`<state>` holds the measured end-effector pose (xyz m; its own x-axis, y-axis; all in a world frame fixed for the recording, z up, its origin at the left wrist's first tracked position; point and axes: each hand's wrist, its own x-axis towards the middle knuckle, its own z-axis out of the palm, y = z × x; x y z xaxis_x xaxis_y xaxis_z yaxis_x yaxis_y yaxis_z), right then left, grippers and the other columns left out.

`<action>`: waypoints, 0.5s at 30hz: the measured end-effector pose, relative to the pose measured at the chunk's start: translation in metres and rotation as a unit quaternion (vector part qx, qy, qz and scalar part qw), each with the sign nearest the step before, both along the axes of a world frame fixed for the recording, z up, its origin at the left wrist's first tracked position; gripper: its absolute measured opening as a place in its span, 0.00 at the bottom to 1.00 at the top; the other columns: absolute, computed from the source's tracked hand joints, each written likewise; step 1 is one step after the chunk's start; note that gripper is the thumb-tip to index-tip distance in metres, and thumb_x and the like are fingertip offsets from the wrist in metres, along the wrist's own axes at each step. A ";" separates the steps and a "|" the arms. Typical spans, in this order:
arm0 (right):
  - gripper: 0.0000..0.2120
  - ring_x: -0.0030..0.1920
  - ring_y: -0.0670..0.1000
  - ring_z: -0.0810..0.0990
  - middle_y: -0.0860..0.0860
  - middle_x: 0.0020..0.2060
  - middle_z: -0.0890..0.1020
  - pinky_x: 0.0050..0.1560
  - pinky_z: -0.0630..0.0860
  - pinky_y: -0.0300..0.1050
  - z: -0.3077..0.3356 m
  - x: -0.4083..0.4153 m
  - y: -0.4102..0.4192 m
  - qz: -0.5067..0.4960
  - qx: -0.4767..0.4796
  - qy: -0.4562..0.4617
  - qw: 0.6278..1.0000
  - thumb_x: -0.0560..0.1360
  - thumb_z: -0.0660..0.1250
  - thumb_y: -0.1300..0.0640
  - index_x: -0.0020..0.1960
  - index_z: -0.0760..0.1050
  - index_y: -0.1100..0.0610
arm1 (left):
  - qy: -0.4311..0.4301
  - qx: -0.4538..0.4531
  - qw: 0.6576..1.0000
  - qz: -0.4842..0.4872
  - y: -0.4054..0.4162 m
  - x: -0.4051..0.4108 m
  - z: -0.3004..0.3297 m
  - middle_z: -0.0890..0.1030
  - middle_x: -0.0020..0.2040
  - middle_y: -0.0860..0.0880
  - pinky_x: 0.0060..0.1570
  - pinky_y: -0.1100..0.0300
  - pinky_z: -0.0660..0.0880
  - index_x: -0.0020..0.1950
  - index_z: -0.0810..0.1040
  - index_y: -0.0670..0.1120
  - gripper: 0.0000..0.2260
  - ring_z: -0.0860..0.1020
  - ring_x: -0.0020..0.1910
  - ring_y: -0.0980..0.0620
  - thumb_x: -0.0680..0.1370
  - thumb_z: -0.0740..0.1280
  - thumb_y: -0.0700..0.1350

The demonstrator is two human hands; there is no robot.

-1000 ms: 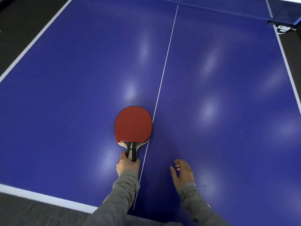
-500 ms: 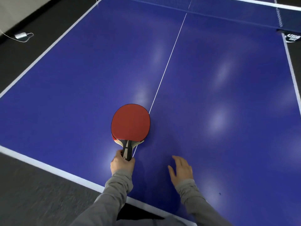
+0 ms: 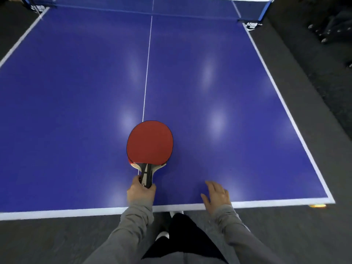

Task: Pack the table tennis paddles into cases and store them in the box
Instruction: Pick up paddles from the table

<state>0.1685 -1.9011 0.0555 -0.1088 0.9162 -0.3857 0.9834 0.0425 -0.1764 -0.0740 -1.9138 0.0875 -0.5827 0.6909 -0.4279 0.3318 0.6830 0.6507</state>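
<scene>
Left hand (image 3: 141,193) grips the paddles (image 3: 150,142) by the handle; blades extend toward 12 o'clock. Right hand (image 3: 217,195) holds nothing, fingers relaxed, above the table (image 3: 76,92).

We saw two red paddles (image 3: 150,142) stacked flat near the table's close edge, handles pointing toward us.

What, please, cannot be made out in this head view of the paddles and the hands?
- Lower paddle: only a red sliver shows under the top paddle, so its state is unclear.
- Left hand grip: fingers curl out of sight under the handle.
- Right hand: palm hidden; contact with the table uncertain.
- Cases and box: outside the frame.
- Net logos: too blurred to read.
</scene>
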 end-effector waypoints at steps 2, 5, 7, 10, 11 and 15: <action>0.27 0.72 0.46 0.59 0.48 0.73 0.61 0.69 0.56 0.42 0.003 0.008 -0.023 -0.017 -0.003 -0.011 1.000 0.78 0.55 0.46 0.74 0.56 0.53 | -0.008 0.001 0.999 -0.033 -0.013 0.010 0.002 0.79 0.40 0.47 0.48 0.52 0.75 0.55 0.75 0.45 0.15 0.78 0.47 0.39 0.70 0.71 0.44; 0.28 0.73 0.47 0.58 0.48 0.73 0.60 0.70 0.55 0.44 0.009 0.017 -0.056 -0.058 -0.005 -0.016 0.998 0.77 0.56 0.46 0.74 0.56 0.52 | -0.017 0.005 0.997 -0.079 -0.031 0.025 0.004 0.79 0.41 0.48 0.48 0.55 0.73 0.55 0.75 0.45 0.15 0.78 0.47 0.41 0.70 0.71 0.43; 0.28 0.73 0.47 0.58 0.48 0.74 0.60 0.71 0.55 0.44 0.012 0.024 -0.076 -0.074 0.001 -0.029 0.997 0.77 0.56 0.46 0.74 0.55 0.52 | -0.019 0.008 0.994 -0.110 -0.042 0.035 0.005 0.80 0.43 0.47 0.47 0.57 0.71 0.55 0.75 0.45 0.15 0.78 0.47 0.42 0.70 0.72 0.43; 0.28 0.74 0.45 0.56 0.46 0.74 0.59 0.72 0.53 0.44 0.012 0.040 -0.101 -0.098 0.003 -0.035 0.995 0.78 0.56 0.45 0.74 0.54 0.51 | -0.011 0.008 0.989 -0.150 -0.056 0.053 0.006 0.79 0.43 0.48 0.46 0.58 0.70 0.55 0.74 0.45 0.15 0.79 0.47 0.42 0.70 0.72 0.44; 0.28 0.74 0.45 0.55 0.46 0.74 0.58 0.72 0.52 0.44 0.012 0.046 -0.109 -0.108 0.000 -0.032 0.994 0.78 0.56 0.45 0.74 0.54 0.50 | -0.010 0.010 0.987 -0.161 -0.060 0.059 0.006 0.79 0.43 0.47 0.46 0.58 0.71 0.55 0.74 0.45 0.15 0.79 0.47 0.42 0.70 0.72 0.44; 0.28 0.74 0.45 0.55 0.45 0.74 0.58 0.72 0.52 0.45 0.010 0.077 -0.137 -0.145 -0.009 -0.027 0.989 0.78 0.56 0.44 0.74 0.53 0.49 | -0.004 0.011 0.981 -0.193 -0.075 0.092 0.007 0.80 0.43 0.47 0.48 0.56 0.72 0.54 0.75 0.44 0.15 0.79 0.47 0.42 0.70 0.72 0.44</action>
<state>0.2457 -2.0379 0.0655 0.1794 0.8988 -0.3999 0.9616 -0.2460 -0.1214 0.0184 -1.9890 0.0948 -0.2718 0.8683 -0.4150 0.5576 0.4935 0.6674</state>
